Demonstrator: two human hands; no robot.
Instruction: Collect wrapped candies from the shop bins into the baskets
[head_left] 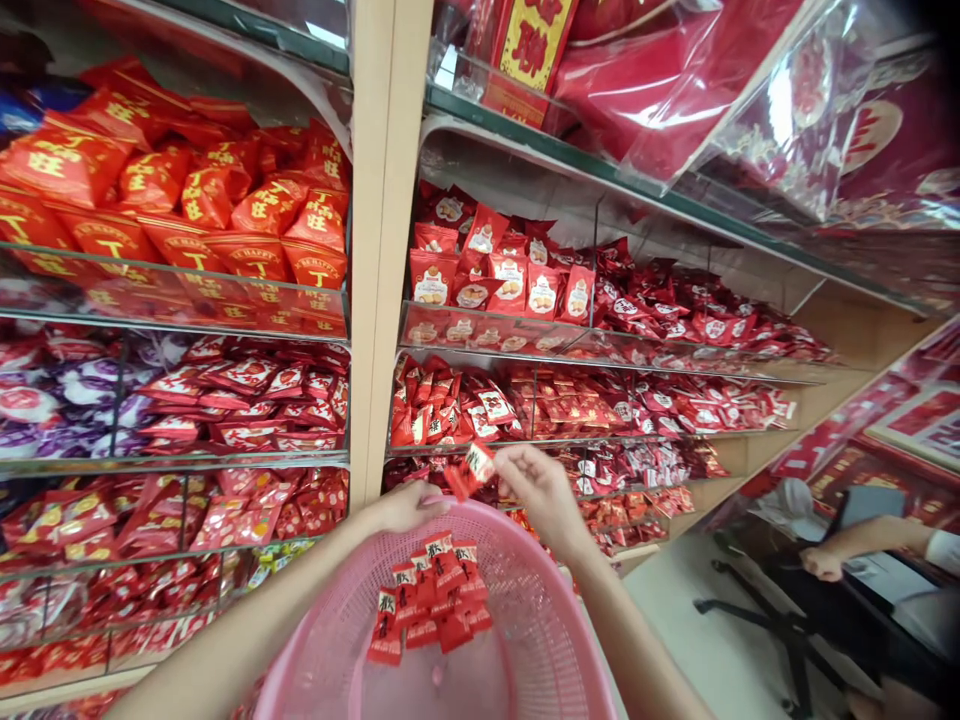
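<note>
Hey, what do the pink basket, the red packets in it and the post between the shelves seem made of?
Basket: slightly glossy plastic, most likely; its thin wall has rows of small holes. Packets: perhaps shiny plastic film or foil, judging by creases and soft glints. Post: smooth wood or wood-look laminate, from its pale tan colour.

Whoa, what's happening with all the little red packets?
Someone is standing at shelves filled with shiny packets. Their left hand holds the rim of a pink basket. Their right hand pinches at least one small red packet near the basket's far rim. A pile of similar packets already lies inside. Off to the right, another person's hand is visible.
</note>
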